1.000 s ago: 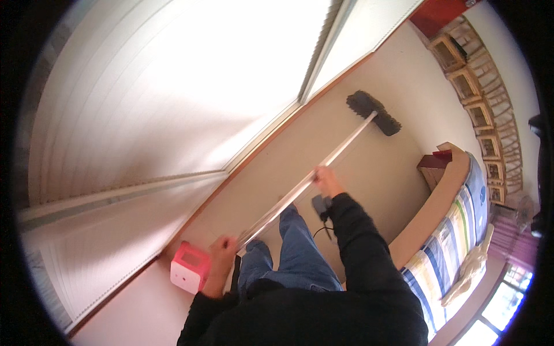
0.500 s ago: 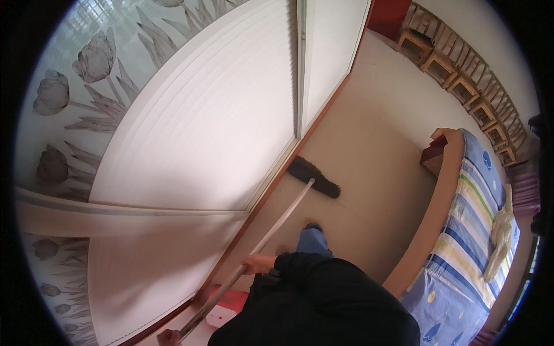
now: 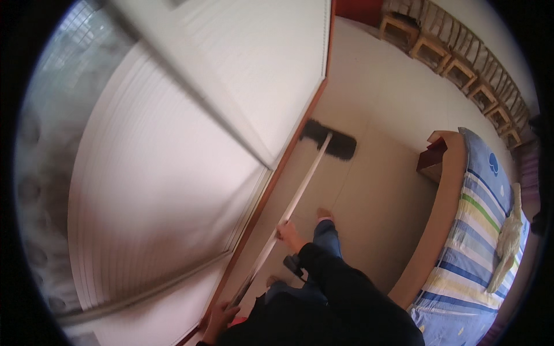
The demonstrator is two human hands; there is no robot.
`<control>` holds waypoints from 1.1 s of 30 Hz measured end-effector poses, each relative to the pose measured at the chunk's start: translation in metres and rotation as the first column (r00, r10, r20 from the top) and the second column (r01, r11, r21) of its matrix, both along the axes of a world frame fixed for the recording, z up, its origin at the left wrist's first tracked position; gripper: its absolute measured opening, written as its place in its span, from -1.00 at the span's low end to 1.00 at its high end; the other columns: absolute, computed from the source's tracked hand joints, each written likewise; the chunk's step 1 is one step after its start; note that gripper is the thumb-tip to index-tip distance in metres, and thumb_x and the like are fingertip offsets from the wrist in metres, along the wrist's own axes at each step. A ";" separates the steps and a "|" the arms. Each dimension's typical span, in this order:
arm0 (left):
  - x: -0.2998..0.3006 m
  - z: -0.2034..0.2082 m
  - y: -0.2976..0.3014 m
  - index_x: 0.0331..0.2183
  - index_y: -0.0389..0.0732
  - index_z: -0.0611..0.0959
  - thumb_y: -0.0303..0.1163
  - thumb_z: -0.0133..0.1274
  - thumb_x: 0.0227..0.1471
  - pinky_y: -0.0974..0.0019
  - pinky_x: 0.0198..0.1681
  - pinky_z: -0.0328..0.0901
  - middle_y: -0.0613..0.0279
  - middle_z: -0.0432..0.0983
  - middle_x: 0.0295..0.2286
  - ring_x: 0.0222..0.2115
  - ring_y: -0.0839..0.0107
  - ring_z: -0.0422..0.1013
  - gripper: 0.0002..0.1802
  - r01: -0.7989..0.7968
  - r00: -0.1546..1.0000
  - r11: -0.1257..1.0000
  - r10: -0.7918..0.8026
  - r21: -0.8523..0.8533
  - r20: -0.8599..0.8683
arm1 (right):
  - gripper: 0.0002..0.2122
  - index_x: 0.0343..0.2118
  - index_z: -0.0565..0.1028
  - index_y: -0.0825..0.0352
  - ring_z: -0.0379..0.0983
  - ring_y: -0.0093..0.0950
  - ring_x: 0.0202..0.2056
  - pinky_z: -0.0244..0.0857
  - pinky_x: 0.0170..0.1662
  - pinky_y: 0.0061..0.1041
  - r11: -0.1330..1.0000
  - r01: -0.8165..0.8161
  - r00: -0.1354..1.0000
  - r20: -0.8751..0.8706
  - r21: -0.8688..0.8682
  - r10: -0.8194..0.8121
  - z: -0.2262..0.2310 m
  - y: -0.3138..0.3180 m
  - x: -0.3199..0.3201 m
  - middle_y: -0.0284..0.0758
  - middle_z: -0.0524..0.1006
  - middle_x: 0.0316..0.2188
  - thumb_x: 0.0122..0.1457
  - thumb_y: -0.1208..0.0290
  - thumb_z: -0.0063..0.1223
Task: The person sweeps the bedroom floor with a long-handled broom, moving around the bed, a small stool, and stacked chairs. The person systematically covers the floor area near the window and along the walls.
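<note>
A broom with a dark bristle head (image 3: 340, 144) rests on the pale tiled floor, close to the base of the sliding wardrobe. Its long light wooden handle (image 3: 306, 183) slants back toward me. Partway down the handle, my right hand (image 3: 288, 233) is wrapped round it. Lower, near the handle's end, my left hand (image 3: 220, 318) closes on the same stick, at the bottom left. Both forearms are in dark sleeves. My feet in blue jeans stand on the floor between the hands and the broom head.
White sliding doors (image 3: 190, 173) with a reddish-brown bottom rail (image 3: 300, 124) run along the left. At right stands a bed with a wooden edge (image 3: 441, 230) and a blue striped cover (image 3: 461, 254). Several wooden seats (image 3: 430, 53) line the far wall. A little red shows beside my left hand.
The broom head has moved farther away and slightly right along the wardrobe base. Both hands have moved forward and right with the handle. The view has shifted, and a bare foot shows more plainly.
</note>
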State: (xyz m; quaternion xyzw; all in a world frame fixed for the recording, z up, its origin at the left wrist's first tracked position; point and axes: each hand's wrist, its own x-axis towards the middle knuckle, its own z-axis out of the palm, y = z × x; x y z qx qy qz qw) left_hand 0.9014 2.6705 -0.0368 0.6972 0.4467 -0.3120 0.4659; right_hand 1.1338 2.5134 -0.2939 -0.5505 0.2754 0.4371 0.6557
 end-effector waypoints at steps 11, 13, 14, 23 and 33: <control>0.369 -0.074 -0.167 -0.54 -0.32 0.47 -0.49 0.04 -0.25 0.55 -0.75 -0.03 0.42 0.22 -0.75 -0.78 0.69 0.11 -0.87 0.057 0.910 0.930 0.101 -0.362 0.401 | -0.69 -0.44 0.32 0.40 0.39 -0.35 -0.53 0.32 -0.44 -0.36 0.850 0.451 0.876 0.048 0.273 -0.480 0.019 -0.138 0.297 -0.25 0.41 -0.58 0.14 0.20 -0.31; 0.362 -0.067 -0.161 -0.51 -0.33 0.48 -0.48 0.03 -0.25 0.54 -0.75 -0.02 0.42 0.21 -0.76 -0.78 0.68 0.11 -0.85 0.013 0.891 0.922 0.166 -0.388 0.423 | -0.69 -0.45 0.32 0.43 0.40 -0.33 -0.52 0.33 -0.41 -0.35 0.862 0.460 0.871 0.081 0.215 -0.485 0.037 -0.137 0.295 -0.22 0.41 -0.58 0.15 0.22 -0.34; 0.347 -0.060 -0.149 -0.49 -0.33 0.48 -0.46 0.03 -0.25 0.53 -0.75 -0.01 0.43 0.20 -0.76 -0.78 0.67 0.10 -0.83 -0.028 0.884 0.916 0.210 -0.400 0.418 | -0.70 -0.44 0.32 0.42 0.40 -0.32 -0.49 0.33 -0.37 -0.33 0.873 0.435 0.897 -0.018 0.218 -0.442 0.046 -0.132 0.282 -0.20 0.42 -0.55 0.15 0.23 -0.33; 0.053 0.095 -0.007 -0.38 -0.35 0.48 -0.37 -0.04 -0.12 0.51 -0.57 0.18 0.33 0.33 -0.66 -0.63 0.53 0.26 -0.75 0.069 0.996 0.996 -0.072 -0.050 -0.049 | -0.86 -0.42 0.33 0.36 0.33 -0.33 -0.36 0.27 -0.26 -0.37 0.664 0.596 0.771 -0.553 0.451 -0.316 0.056 -0.031 0.034 -0.25 0.39 -0.42 0.02 0.41 -0.05; -0.054 0.190 0.059 -0.21 -0.38 0.42 -0.61 0.05 -0.33 0.49 -0.54 0.24 0.23 0.43 -0.54 -0.57 0.51 0.34 -0.53 -0.033 0.982 0.979 -0.006 0.202 0.189 | -0.82 -0.33 0.33 0.37 0.30 -0.38 -0.27 0.27 -0.22 -0.45 0.940 0.153 0.638 -0.757 0.306 0.143 0.074 0.042 -0.124 -0.26 0.35 -0.34 -0.04 0.51 -0.06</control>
